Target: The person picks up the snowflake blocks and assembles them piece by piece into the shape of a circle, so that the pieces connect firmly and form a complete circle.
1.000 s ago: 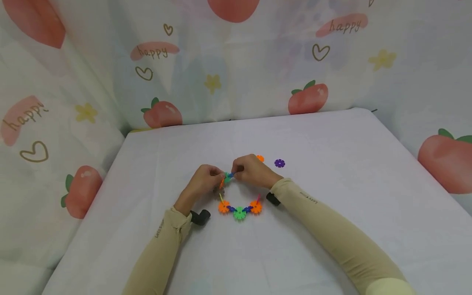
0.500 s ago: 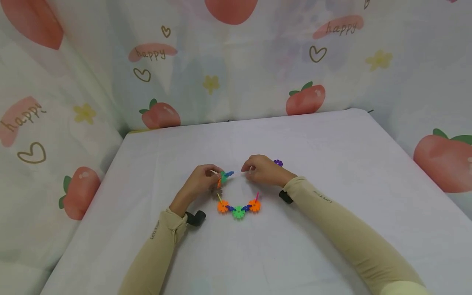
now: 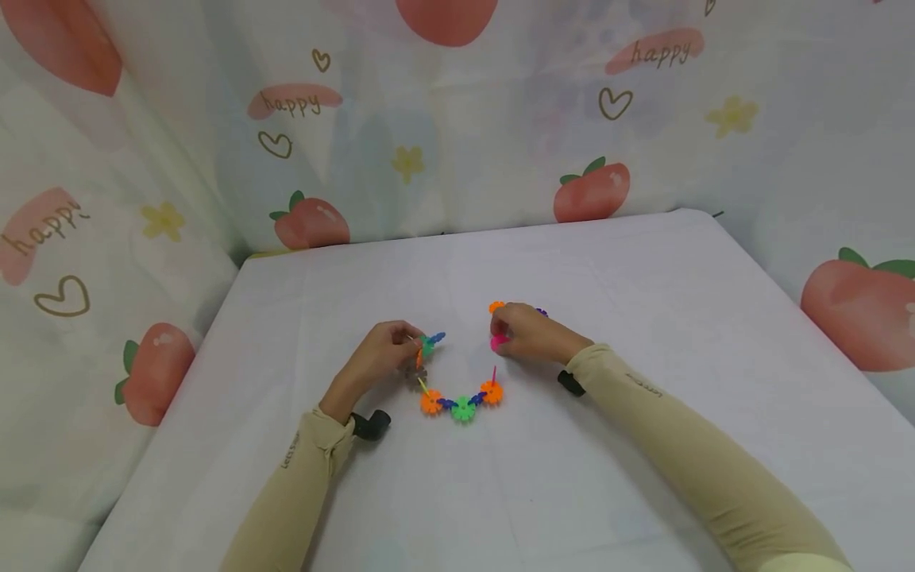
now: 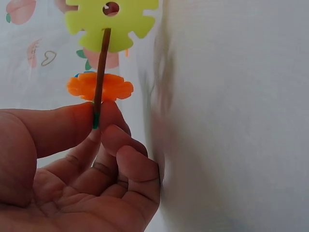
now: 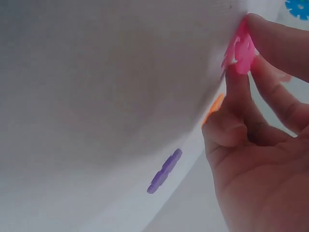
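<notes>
My left hand (image 3: 382, 353) pinches a chain of linked plastic snowflake discs near its far left end. In the left wrist view, thumb and fingertip meet on a brown disc (image 4: 101, 70) seen edge-on, between a yellow disc (image 4: 89, 19) and an orange disc (image 4: 99, 87). A green disc (image 3: 427, 346) and a blue disc (image 3: 438, 338) form the chain's free end. The chain curves toward me through another green disc (image 3: 463, 409) to an upright pink disc (image 3: 494, 375). My right hand (image 3: 532, 334) pinches a separate pink disc (image 5: 245, 50) close over the table.
Beyond my right hand lie a loose orange disc (image 3: 496, 306) and a loose purple disc (image 5: 164, 171). White cloth covers the table (image 3: 643, 286). A printed curtain (image 3: 472, 143) stands behind it and on both sides.
My right hand has moved right, away from the chain's blue end, and now holds a pink disc. My left hand has shifted slightly left with the chain.
</notes>
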Demonstrator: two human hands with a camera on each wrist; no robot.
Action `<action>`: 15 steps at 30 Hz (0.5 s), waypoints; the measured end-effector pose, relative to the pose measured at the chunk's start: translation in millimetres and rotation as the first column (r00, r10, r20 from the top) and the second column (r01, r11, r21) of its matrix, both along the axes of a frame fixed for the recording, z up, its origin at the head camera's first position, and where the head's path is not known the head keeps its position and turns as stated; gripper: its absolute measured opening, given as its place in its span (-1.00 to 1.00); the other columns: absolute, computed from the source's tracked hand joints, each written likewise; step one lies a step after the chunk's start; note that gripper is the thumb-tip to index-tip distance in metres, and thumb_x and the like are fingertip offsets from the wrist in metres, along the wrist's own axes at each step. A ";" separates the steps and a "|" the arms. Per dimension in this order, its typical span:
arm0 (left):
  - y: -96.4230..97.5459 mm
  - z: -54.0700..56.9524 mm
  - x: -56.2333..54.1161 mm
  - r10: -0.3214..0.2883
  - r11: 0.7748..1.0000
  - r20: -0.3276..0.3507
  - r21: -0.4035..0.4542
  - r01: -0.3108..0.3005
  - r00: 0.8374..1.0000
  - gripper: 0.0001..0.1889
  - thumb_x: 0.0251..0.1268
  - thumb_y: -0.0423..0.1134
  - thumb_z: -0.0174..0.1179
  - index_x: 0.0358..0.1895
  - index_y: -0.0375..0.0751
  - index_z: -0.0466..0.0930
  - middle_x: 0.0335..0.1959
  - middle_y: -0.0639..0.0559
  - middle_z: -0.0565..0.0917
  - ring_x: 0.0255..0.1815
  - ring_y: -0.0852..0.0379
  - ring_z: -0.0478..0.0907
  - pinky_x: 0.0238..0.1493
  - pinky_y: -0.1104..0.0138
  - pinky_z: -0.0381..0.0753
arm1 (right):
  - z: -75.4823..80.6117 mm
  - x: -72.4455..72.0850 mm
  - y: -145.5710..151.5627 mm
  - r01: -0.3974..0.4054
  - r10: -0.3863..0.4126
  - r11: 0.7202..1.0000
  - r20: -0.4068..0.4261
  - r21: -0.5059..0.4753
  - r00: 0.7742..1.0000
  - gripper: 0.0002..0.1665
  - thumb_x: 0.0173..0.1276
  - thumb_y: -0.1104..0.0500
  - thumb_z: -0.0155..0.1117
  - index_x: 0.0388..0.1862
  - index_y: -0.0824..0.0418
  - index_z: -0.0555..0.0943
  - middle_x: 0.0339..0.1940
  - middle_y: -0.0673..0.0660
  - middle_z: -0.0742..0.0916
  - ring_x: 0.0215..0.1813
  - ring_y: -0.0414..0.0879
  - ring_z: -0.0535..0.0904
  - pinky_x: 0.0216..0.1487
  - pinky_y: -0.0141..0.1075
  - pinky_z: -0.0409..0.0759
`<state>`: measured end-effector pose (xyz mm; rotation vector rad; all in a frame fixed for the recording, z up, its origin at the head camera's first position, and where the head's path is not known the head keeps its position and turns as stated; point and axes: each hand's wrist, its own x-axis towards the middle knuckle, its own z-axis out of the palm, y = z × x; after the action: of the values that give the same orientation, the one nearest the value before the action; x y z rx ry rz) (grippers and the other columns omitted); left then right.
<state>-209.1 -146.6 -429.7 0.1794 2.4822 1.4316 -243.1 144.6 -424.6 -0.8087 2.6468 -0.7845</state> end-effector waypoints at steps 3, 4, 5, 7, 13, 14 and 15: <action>-2.1 -0.7 0.1 -0.006 1.000 0.009 -0.014 0.006 1.000 -0.79 0.61 -0.31 0.23 0.12 -0.34 0.70 -0.21 -0.08 0.69 -0.25 0.07 0.54 -0.24 0.30 0.53 | -0.9 2.1 4.2 0.020 -0.019 0.999 0.023 -0.047 1.000 -0.85 0.42 0.33 0.46 -0.16 0.24 0.63 -0.27 0.07 0.66 -0.11 0.01 0.56 -0.04 -0.16 0.59; -2.7 -1.0 0.2 -0.009 1.000 0.010 -0.018 0.009 1.000 -0.79 0.61 -0.31 0.23 0.12 -0.35 0.69 -0.20 -0.09 0.69 -0.25 0.07 0.55 -0.24 0.30 0.53 | -1.4 2.6 5.5 0.027 -0.026 0.997 0.029 -0.066 0.999 -0.84 0.42 0.33 0.47 -0.16 0.23 0.61 -0.28 0.06 0.66 -0.13 0.00 0.56 -0.06 -0.16 0.58; -3.3 -0.6 0.6 -0.010 1.000 0.011 -0.020 0.011 1.000 -0.79 0.62 -0.31 0.22 0.12 -0.35 0.69 -0.18 -0.09 0.70 -0.24 0.07 0.55 -0.24 0.30 0.54 | -2.0 2.9 6.6 0.030 -0.027 0.996 0.030 -0.083 0.999 -0.83 0.41 0.34 0.46 -0.17 0.23 0.60 -0.29 0.06 0.66 -0.15 -0.01 0.57 -0.07 -0.17 0.59; -4.5 -0.6 1.3 -0.014 1.000 0.015 -0.023 0.014 1.000 -0.78 0.62 -0.31 0.22 0.12 -0.35 0.69 -0.16 -0.09 0.71 -0.22 0.07 0.55 -0.25 0.31 0.54 | -2.9 3.3 7.9 0.040 -0.036 0.993 0.035 -0.111 0.999 -0.83 0.42 0.36 0.45 -0.17 0.24 0.60 -0.30 0.06 0.67 -0.16 -0.02 0.58 -0.08 -0.17 0.60; -7.6 -0.3 3.0 -0.022 1.000 0.016 -0.013 0.023 1.000 -0.78 0.61 -0.31 0.23 0.13 -0.35 0.70 -0.13 -0.10 0.71 -0.20 0.05 0.55 -0.24 0.29 0.53 | -4.6 2.3 7.5 0.067 -0.065 0.988 0.026 -0.135 0.998 -0.90 0.46 0.42 0.34 -0.15 0.28 0.63 -0.28 0.09 0.70 -0.14 0.01 0.60 -0.05 -0.17 0.63; -8.0 -1.2 2.7 -0.026 1.000 0.013 -0.014 0.026 1.000 -0.78 0.61 -0.31 0.22 0.13 -0.35 0.70 -0.14 -0.09 0.71 -0.20 0.05 0.55 -0.23 0.29 0.53 | -5.0 2.2 7.2 0.073 -0.071 0.988 0.022 -0.136 0.997 -0.91 0.46 0.43 0.33 -0.14 0.29 0.64 -0.27 0.09 0.70 -0.13 0.02 0.60 -0.03 -0.17 0.63; -8.3 -1.6 2.6 -0.029 0.999 0.010 -0.016 0.029 1.000 -0.78 0.61 -0.31 0.23 0.13 -0.35 0.70 -0.14 -0.09 0.71 -0.19 0.05 0.55 -0.22 0.28 0.53 | -5.2 2.3 6.9 0.080 -0.078 0.987 0.023 -0.140 0.997 -0.91 0.47 0.43 0.32 -0.13 0.29 0.65 -0.26 0.09 0.71 -0.12 0.02 0.61 -0.03 -0.16 0.64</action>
<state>-206.5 -155.0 -431.3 0.2042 2.4720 1.3974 -240.8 151.5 -429.8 -0.7307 2.6455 -1.0042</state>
